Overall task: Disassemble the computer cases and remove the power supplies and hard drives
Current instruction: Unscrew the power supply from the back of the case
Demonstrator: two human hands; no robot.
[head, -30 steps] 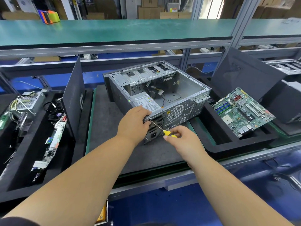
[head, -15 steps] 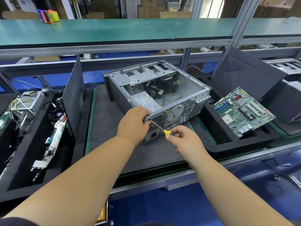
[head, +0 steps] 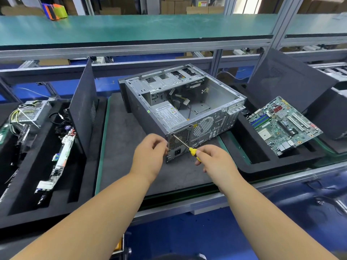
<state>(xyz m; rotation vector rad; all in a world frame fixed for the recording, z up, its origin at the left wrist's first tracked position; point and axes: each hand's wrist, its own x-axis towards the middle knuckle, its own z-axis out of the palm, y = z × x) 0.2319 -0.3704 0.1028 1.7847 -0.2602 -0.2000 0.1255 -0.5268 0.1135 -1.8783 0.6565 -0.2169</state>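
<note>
An open grey computer case (head: 216,102) lies on its side on a grey mat (head: 122,147), rear panel towards me. Its power supply (head: 169,115) sits in the near left corner, label up. My right hand (head: 216,162) grips a yellow-handled screwdriver (head: 193,152). The tip is at a screw at the top left corner of the power supply's rear grille. My left hand (head: 150,154) is beside the case's near left edge, fingers loosely curled with the fingertips at the edge. I see nothing in it.
A green motherboard (head: 281,124) rests in a black foam tray (head: 262,166) on the right. A left foam tray holds a removed power supply (head: 32,111) and circuit boards. Dark side panels (head: 84,102) stand upright left and right of the case.
My left hand has let go of the case's top rear corner and dropped lower beside the rear edge. The screwdriver stays at the same screw.
</note>
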